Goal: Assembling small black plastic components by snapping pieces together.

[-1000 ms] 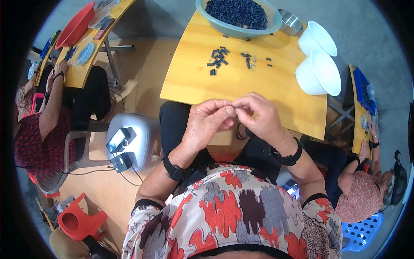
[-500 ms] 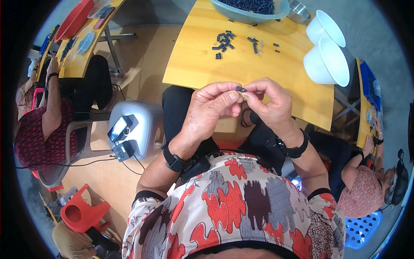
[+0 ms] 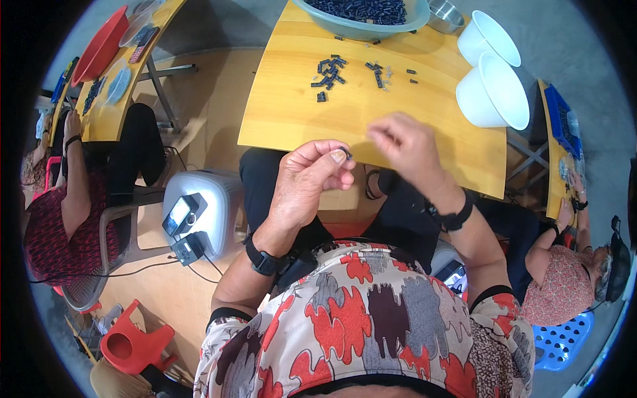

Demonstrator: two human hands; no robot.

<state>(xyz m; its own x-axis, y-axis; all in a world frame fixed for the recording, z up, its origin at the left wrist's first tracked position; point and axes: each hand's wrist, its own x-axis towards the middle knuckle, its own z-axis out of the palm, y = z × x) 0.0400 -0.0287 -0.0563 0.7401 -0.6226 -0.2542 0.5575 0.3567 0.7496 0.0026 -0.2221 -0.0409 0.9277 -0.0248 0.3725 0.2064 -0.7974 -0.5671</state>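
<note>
My left hand (image 3: 306,178) is closed, pinching a small dark plastic piece (image 3: 346,152) between thumb and forefinger, just off the table's near edge. Most of the piece is covered by the fingertips. My right hand (image 3: 408,147) is apart from it, over the near edge of the yellow wooden table (image 3: 298,129), its fingers smeared by motion. Farther up the tabletop lies a loose heap of small dark pieces (image 3: 329,71). To its right is a smaller group of dark pieces (image 3: 379,74) with tiny clear bits beside them.
A pale bowl (image 3: 332,28) full of dark pieces stands at the far edge, beside a metal bowl (image 3: 446,16). Two white tubs (image 3: 492,89) sit at the table's right. A lidded plastic box (image 3: 215,205) with devices is at my left. Other people sit at side tables.
My right hand has let go of the small piece and moved away, up and to the right. My left hand keeps hold of it, slightly lower and farther left.
</note>
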